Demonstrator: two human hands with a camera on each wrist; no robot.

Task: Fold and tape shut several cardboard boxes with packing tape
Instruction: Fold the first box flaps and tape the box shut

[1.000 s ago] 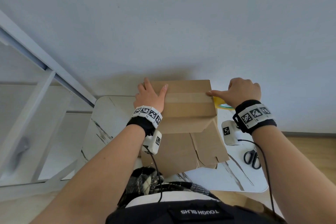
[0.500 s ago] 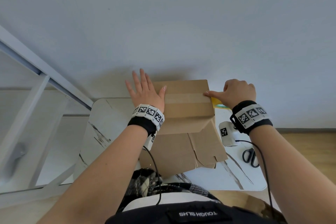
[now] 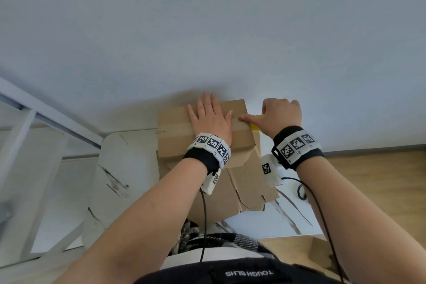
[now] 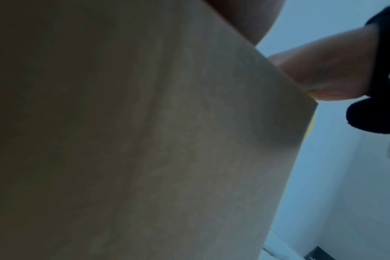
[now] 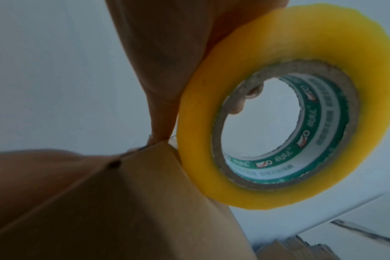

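The cardboard box stands on the white tabletop, its tape strip running left-right across the top. The left hand presses flat, fingers spread. The right hand grips the yellow tape roll at the box's right edge, thumb on the strip.

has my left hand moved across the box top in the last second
Yes. The left hand slid right along the cardboard box, from its left edge toward the right hand, flat over the tape strip.

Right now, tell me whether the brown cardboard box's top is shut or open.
Shut: the brown cardboard box has its top flaps flat with a tape strip across them, under the flat left hand.
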